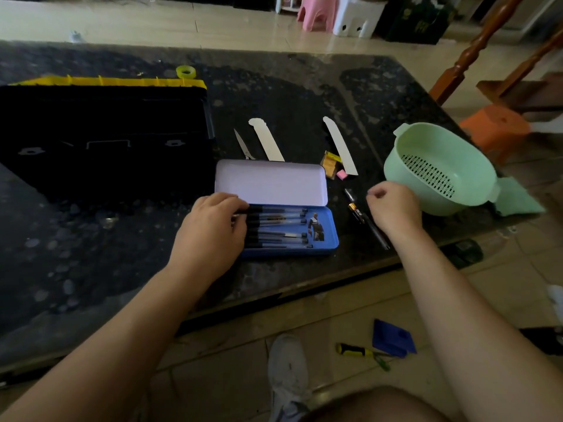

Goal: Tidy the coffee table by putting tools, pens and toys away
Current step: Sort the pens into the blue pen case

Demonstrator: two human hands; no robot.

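Left hand [213, 226] grip narrow, fingers curled on pens [280, 222] at 9 o'clock end of blue case [289, 251]; right hand [393, 208] grip curled closed, empty, 3 o'clock of case.

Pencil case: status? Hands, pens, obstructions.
Left hand on pens in open pencil case. Right hand curled, empty, over loose pen and battery. Nothing blocking the case.

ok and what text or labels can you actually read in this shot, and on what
None can be read.
battery: label print, too blurred.
yellow packet: print, too blurred.
pens: barrel markings, too small.
pencil case: a printed figure, no words legible.
dark boxes at the back: green marks, too blurred.
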